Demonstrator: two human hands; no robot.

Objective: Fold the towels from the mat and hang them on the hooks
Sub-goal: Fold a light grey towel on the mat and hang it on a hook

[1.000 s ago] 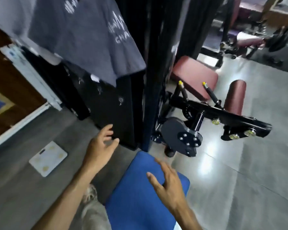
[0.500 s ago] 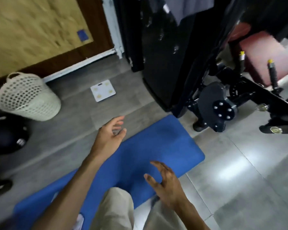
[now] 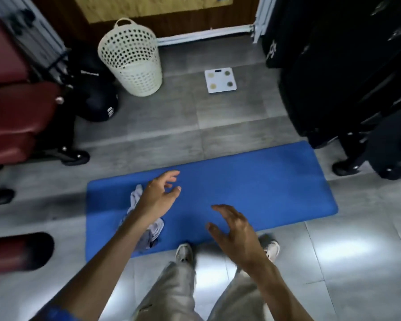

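A: Where is the crumpled pale grey cloth towel (image 3: 153, 230)?

B: It lies on the flat blue foam mat (image 3: 252, 188), near the mat's left end, toward eight o'clock from the mat's middle. The left forearm crosses over it, so only two parts of it show, one on each side of the arm.

A: And the hands?

B: The left hand (image 3: 158, 195) hovers above the mat, just at two o'clock from the towel. Its fingers are loose and spread, and they grasp nothing. The right hand (image 3: 235, 228) is at four o'clock from the left one, over the near edge of the mat. Its fingers are also relaxed and a little bent, with nothing between them.

A: What is around the mat?

B: At six o'clock, two pale sneakers (image 3: 184, 252) and beige trousers stand on the grey tiled floor (image 3: 357, 262). At twelve o'clock lies a white square bathroom scale (image 3: 220, 80). At eleven o'clock stands a cream plastic laundry basket with holes (image 3: 131, 59), tilted a little. At nine o'clock is a dark red padded bench (image 3: 16, 112), and at two o'clock a black gym machine (image 3: 345, 77).
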